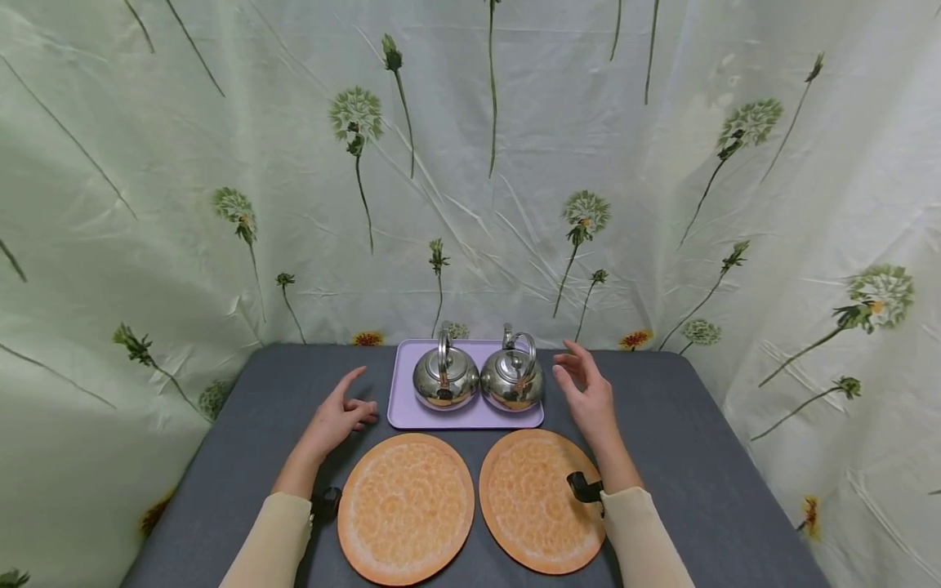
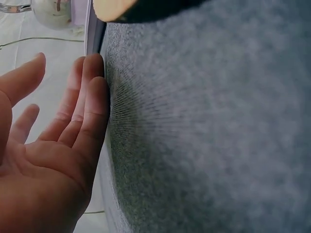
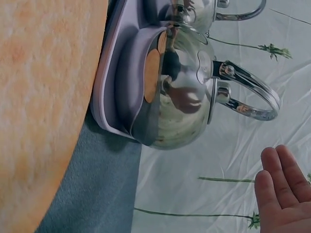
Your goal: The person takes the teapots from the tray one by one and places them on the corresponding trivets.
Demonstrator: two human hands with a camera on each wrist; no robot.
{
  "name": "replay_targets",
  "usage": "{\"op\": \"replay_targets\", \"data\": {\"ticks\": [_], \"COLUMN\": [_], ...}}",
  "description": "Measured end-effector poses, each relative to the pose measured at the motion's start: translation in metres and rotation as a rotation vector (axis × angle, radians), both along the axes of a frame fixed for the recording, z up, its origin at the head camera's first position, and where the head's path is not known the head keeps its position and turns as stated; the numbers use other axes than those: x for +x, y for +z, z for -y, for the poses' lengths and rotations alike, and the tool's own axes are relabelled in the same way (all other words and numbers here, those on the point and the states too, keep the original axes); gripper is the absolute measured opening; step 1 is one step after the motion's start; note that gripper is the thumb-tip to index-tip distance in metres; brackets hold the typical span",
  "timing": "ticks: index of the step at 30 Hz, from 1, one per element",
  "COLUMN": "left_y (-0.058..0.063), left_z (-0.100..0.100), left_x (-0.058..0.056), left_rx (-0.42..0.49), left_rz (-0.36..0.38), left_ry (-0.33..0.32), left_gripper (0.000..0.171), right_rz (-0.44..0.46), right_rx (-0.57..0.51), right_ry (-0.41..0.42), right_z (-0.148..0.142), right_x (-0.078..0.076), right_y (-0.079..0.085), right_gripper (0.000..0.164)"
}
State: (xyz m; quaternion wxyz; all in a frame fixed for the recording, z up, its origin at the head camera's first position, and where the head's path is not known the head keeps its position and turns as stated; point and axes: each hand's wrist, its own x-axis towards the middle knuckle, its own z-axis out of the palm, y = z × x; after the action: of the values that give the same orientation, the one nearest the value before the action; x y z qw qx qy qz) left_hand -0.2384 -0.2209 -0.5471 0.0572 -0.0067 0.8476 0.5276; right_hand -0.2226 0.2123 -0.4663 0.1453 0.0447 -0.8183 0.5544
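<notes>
The left hand, maybe touching the bench, and right hand are holding nothing, fingers loose, seemingly getting ready; grabbing kettles is needing closer hands.

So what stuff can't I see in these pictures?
- Inside the left kettle and right kettle: hidden by their lids, head view.
- The lilac tray right under the kettles: they cover it, head view.
- Part of the right orange mat: behind the black wrist camera, head view.
- The rest of the right hand: cut off by the picture's edge, right wrist view.
</notes>
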Motion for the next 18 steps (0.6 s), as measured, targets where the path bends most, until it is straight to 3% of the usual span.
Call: {"op": "replay_targets", "data": {"ticks": [6,18], "left_y": [0.001,-0.002], "left_z": [-0.002,-0.006], "left_x": [-0.006,-0.022], "left_rx": [0.022,0.116], "left_rz": [0.047,0.193], "left_ry": [-0.009,-0.104], "left_gripper": [0.069,0.058], "right_rz": [0.042,0.067], "right_rx": [-0.019,-0.056], "right_ry": [0.025,0.039], "right_z": [0.011,0.016], "right_x": [0.010,0.005], "right_y": [0.018,0.018], "right_gripper": [0.050,0.048]}}
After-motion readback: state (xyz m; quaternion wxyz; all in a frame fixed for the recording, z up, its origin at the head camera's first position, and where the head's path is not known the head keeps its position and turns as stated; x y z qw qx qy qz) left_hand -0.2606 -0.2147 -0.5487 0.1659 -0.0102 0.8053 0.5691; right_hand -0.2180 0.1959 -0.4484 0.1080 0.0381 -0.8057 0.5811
